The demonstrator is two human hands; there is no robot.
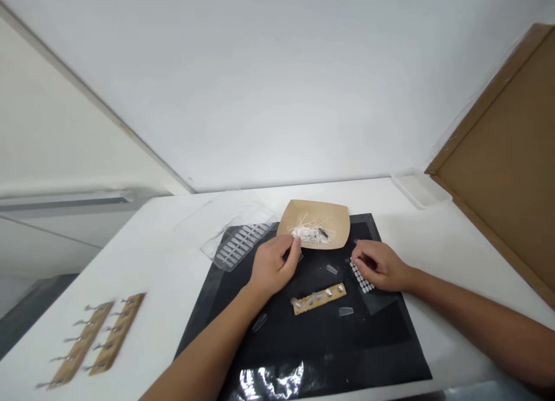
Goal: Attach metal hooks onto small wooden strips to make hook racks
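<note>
My left hand [274, 262] is closed in a pinch at the near left edge of a brown paper tray [339, 216], which holds white scraps [310, 234]. What its fingertips hold is too small to tell. My right hand [381, 265] pinches at the upper edge of a sheet of white adhesive tabs [362, 280]; anything between its fingers is hidden. Between the hands, a wooden strip [319, 298] with clear nail tips and round metal pieces lies on a black mat [303, 343]. Loose clear nail tips [346, 311] lie around it.
Two wooden strips with metal clips [117, 334] lie at the left. A clear case of nail tips [243, 243] overlaps the mat's back left corner. A white plastic tray [420, 190] stands at the back right, beside a brown board [503, 158].
</note>
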